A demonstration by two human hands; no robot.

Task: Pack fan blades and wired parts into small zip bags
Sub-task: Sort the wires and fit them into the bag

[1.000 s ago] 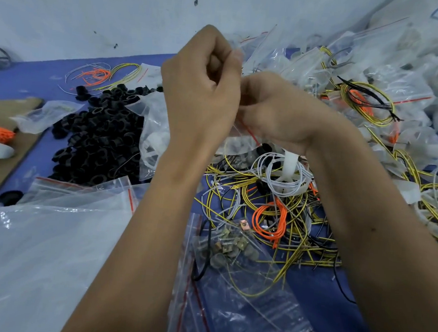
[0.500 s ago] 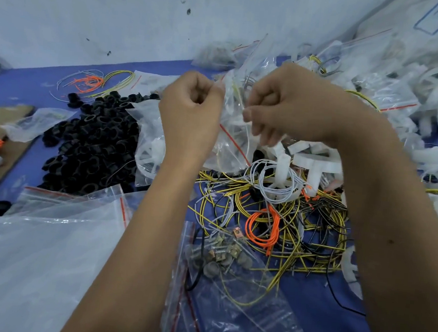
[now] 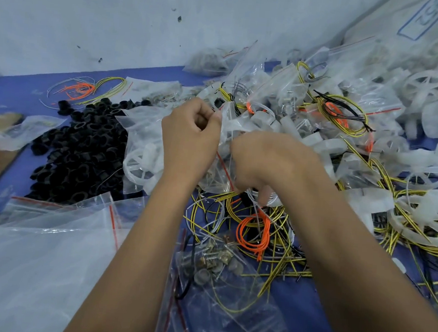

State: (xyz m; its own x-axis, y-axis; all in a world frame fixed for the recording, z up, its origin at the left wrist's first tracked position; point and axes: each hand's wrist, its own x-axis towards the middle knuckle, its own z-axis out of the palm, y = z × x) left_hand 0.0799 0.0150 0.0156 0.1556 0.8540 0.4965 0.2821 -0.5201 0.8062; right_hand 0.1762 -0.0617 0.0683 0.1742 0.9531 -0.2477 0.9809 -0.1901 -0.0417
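Both hands, left (image 3: 188,137) & right (image 3: 262,164), pinched small clear red-striped zip bag (image 3: 219,166) mid-bench, sealing step; next prob. needs press along strip.

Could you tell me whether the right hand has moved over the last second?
Yes. The right hand has come down toward the orange wire coil on the table, from above it.

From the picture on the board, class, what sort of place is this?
Probably a small parts-packing workbench: a heap of black plastic rings, loose coils of yellow wires, white fan blades, and both hands working a small zip bag.
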